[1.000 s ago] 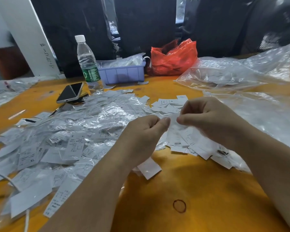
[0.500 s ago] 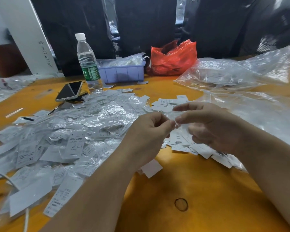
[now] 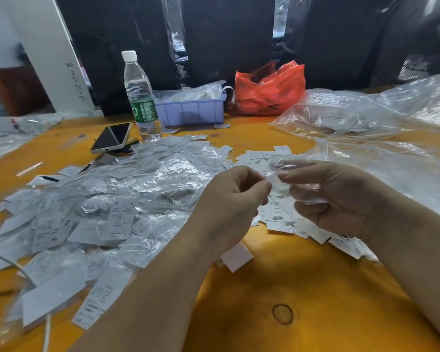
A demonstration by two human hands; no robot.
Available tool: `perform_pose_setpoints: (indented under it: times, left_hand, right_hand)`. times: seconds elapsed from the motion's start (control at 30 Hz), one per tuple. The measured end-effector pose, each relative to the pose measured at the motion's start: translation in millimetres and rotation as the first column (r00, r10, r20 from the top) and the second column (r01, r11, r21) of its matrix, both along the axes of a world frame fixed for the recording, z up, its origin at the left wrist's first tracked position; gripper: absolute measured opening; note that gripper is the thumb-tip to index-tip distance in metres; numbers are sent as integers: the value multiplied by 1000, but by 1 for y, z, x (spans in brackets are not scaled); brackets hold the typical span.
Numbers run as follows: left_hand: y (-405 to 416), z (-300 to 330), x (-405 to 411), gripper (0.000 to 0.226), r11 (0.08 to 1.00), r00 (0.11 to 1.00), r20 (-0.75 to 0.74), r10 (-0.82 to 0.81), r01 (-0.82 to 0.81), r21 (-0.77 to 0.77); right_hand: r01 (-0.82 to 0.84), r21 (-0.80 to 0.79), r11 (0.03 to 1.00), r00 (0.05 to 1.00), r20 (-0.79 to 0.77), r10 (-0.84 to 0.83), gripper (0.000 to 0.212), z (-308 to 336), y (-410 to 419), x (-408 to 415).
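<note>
Both hands pinch one clear sleeve above the desk.

The fingers (image 3: 262, 189) of the left hand (image 3: 229, 199) nip one edge of the clear sleeve (image 3: 277, 185), thumb against forefinger. The right hand (image 3: 341, 199) grips the other end, with film draped over its curled fingers. The sleeve hangs between them, long axis roughly left to right, off the desk (image 3: 315, 288). Loose paper labels (image 3: 282, 217) lie just beneath, nearer the right hand (likely the one to fetch the next). The heap of bagged labels (image 3: 127, 199) spreads away to the left. Whether the sleeve holds a label, I cannot tell.
</note>
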State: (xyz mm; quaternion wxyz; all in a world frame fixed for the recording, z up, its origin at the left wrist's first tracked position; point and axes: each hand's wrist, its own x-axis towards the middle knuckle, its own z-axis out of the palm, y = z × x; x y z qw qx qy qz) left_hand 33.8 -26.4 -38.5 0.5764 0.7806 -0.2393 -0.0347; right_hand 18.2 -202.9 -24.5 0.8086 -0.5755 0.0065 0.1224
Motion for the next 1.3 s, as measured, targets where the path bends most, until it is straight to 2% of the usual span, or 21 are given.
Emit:
perform_pose_setpoints:
  times: [0.13,0.23,0.27,0.3,0.37,0.4,0.47,0.57,0.63,0.77,0.8,0.87,0.93,1.0,1.3]
  left_hand:
    - [-1,-2,0,15,999,994,101,38,-39,8]
    - [-2,-4,0,17,998,998,61,30,-33,46]
    - [-2,-6,0,16,994,999,41,1,-5,105]
    - [-3,-8,-1,16,974,998,58,-33,19,227]
    - [-7,-15,-1,27,835,973,184,-137,14,551]
    - [-9,-18,-2,33,757,955,231,-187,-10,654]
    - [-14,-19,-3,34,702,931,301,-204,-76,708]
    - [-17,-16,-3,22,737,897,408,-168,-160,657]
    - [-19,-15,-4,21,731,844,503,-187,-223,645]
    - [-20,-13,-6,18,712,799,563,-210,-269,648]
    - [-20,-12,-6,17,723,795,573,-199,-276,634]
    - [-17,-9,-7,15,801,804,585,-106,-280,529]
    - [-12,-5,-6,12,883,875,484,30,-250,397]
    - [-6,-5,-4,12,935,939,330,98,-200,293]
    - [0,-2,3,14,945,939,231,257,-294,143]
  right_hand:
    - [42,-50,998,998,-50,-44,22,-1,2,-2]
    - [87,-163,983,996,-1,-88,17,-1,4,-3]
    - [133,-189,973,991,23,-131,20,0,4,-3]
    - [174,-191,966,985,47,-168,22,1,3,-3]
    - [218,-172,961,975,79,-208,20,3,2,-2]
    - [226,-174,958,973,87,-213,17,3,2,-2]
    - [236,-204,950,971,95,-221,8,3,4,-3]
    - [257,-230,939,966,93,-242,11,1,5,-2]
    - [273,-246,930,962,99,-256,10,2,5,-1]
    - [297,-284,912,955,113,-276,9,2,5,-1]
    - [300,-274,914,953,116,-279,9,3,6,-2]
    - [296,-227,928,954,125,-274,11,4,6,-3]
    - [280,-201,939,957,134,-257,16,6,7,-5]
    - [272,-195,942,959,135,-249,17,7,8,-6]
    - [243,-264,933,969,115,-220,15,4,6,-3]
